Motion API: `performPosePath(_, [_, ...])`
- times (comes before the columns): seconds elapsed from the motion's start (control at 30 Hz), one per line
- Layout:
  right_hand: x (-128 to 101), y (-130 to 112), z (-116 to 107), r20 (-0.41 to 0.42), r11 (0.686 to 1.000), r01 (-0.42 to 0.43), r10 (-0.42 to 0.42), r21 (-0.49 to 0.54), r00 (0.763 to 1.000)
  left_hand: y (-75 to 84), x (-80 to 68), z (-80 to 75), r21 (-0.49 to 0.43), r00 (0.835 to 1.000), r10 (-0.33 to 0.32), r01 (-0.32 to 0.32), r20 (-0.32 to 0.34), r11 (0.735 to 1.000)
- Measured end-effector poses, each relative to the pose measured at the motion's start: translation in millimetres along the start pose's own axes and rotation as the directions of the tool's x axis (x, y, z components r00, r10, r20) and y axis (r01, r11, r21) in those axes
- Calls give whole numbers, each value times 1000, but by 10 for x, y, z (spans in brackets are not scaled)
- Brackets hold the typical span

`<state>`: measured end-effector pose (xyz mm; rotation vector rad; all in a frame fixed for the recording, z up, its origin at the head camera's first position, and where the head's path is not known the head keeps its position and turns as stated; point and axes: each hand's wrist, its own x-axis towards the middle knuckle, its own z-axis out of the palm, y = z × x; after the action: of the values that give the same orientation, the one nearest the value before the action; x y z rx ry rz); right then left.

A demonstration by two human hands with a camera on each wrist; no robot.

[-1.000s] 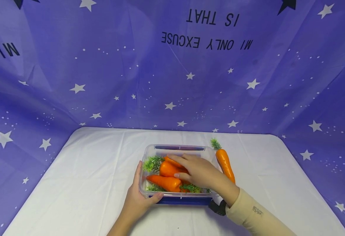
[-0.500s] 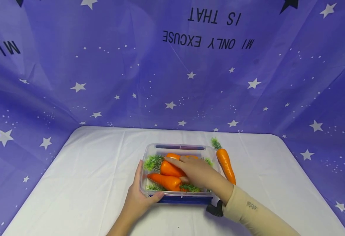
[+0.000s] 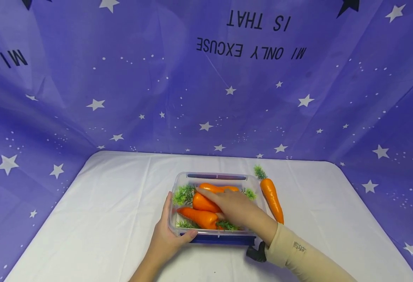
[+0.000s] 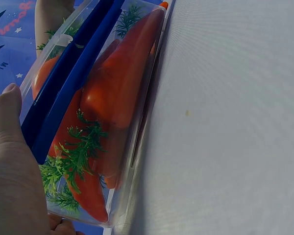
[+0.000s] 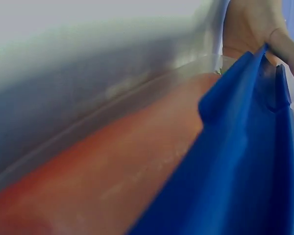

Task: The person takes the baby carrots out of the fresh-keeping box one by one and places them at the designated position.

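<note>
- Head view: table (image 3: 104,219) under a white cloth; the clear box (image 3: 178,196) sits on it near the front edge, about midway across.
- Purple star-print backdrop (image 3: 122,98) rises behind the box and wraps both sides; its lettering reads upside down.
- Box holds orange carrots (image 3: 201,217) with green tops; blue clip (image 3: 220,239) on its near wall.
- One loose carrot (image 3: 271,196) lies on the cloth just right of the box, apart from it.
- Left hand (image 3: 165,239) grasps the box's front-left corner, thumb over the rim.
- Right hand (image 3: 232,207) lies inside the box on the carrots, fingers extended; whether they pinch one, cannot tell.
- Right hand covers part of the contents; carrot count unclear.
- Right wrist view: blurred, only blue clip (image 5: 245,161) and orange visible.
- Left wrist view: box wall (image 4: 137,147) and carrots close up, thumb (image 4: 7,112) on the blue clip.
</note>
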<state>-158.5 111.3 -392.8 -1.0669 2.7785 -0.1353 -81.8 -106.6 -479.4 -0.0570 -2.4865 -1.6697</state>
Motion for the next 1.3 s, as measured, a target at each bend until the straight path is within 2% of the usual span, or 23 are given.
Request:
performPosePath(0.33, [-23, 35, 58, -54, 999, 33, -32, 6, 998, 30, -6, 1, 10, 1000, 17, -17, -13, 1000])
performPosePath(0.53, [-41, 74, 70, -57, 998, 48, -45, 40, 997, 24, -4, 6, 18, 1000, 28, -27, -14, 999])
performPosePath(0.8, [-77, 117, 6, -87, 997, 58, -54, 48, 995, 2, -8, 8, 10, 1000, 6, -6, -2, 1000])
performPosePath(1.3, [-248, 166, -104, -125, 1000, -4, 5, 5, 992, 2, -2, 10, 21, 1000, 29, -28, -14, 999])
